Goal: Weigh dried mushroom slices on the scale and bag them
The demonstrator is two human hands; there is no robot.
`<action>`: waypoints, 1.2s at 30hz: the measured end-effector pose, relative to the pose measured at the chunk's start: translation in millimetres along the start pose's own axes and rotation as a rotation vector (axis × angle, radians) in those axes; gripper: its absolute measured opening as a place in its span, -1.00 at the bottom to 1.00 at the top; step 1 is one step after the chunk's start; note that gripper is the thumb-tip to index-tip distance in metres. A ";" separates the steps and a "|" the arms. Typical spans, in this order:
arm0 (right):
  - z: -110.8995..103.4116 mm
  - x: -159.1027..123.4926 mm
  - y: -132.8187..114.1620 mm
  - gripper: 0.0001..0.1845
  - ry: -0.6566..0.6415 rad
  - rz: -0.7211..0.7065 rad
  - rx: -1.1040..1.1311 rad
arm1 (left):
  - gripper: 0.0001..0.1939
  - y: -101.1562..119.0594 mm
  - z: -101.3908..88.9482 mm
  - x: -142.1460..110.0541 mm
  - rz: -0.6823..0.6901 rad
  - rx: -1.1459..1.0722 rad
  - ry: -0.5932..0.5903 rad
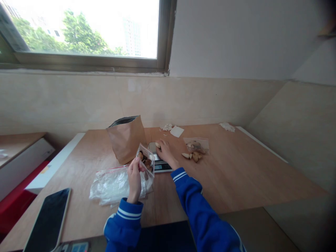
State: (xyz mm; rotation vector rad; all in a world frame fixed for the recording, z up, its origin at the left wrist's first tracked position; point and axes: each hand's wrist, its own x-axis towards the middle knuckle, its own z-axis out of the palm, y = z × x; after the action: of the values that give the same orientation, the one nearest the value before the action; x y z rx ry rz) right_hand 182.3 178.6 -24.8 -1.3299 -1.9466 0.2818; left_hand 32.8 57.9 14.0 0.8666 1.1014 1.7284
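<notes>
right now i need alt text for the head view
A person's left hand holds a small clear bag of brown pieces; the right hand touches a pale piece over a digital scale, near an open paper bag on a table.

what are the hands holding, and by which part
Left hand: the bag, by its left side. Right hand: at a pale piece; whether held cannot be told.
</notes>
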 end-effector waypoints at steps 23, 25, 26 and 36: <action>-71.2 -22.8 -115.4 -0.68 0.095 0.074 0.506 | -0.61 -5.3 6.5 -2.2 -0.051 -0.097 0.044; -66.5 -28.3 -109.0 -0.68 0.104 0.085 0.499 | -0.62 -5.6 3.8 -0.2 -0.052 -0.145 0.064; -63.9 -32.4 -105.3 -0.67 0.095 0.093 0.509 | -0.62 -5.5 2.7 0.8 -0.061 -0.180 0.074; -52.7 -88.9 -93.7 -0.03 -0.203 -0.028 0.556 | -0.60 -2.2 11.6 -6.8 -0.186 -0.381 0.065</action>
State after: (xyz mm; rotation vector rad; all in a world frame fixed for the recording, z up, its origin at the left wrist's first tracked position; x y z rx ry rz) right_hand 168.1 48.6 23.5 -0.9321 -1.8537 0.9004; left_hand 46.2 55.6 15.6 0.4601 0.8259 1.7410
